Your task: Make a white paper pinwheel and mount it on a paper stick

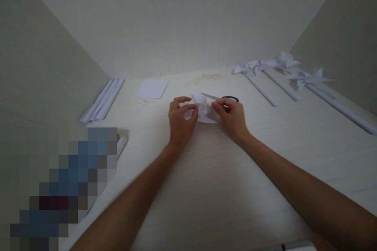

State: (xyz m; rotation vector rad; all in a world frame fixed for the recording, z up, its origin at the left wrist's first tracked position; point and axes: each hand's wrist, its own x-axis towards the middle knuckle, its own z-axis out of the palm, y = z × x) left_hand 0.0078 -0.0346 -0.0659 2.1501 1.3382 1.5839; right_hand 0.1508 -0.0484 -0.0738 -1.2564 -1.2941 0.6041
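A white paper pinwheel (207, 117) with curled-in blades is between my two hands above the table. My left hand (182, 122) pinches its left side near the centre with thumb and forefinger, the other fingers curved above. At the pinwheel's right edge, the thumb and forefinger of my right hand (233, 119) are pressed together on the paper; anything small between these fingertips is hidden. Scissors (230, 97) with a black handle lie just behind my right hand, the blade pointing left behind the pinwheel.
Several paper pinwheels on rolled sticks (338, 106) lie at the right. A square paper sheet (152, 88) and a bundle of paper rolls (103, 100) are at the left. Pale walls enclose the table (188, 188). The lower left is pixelated.
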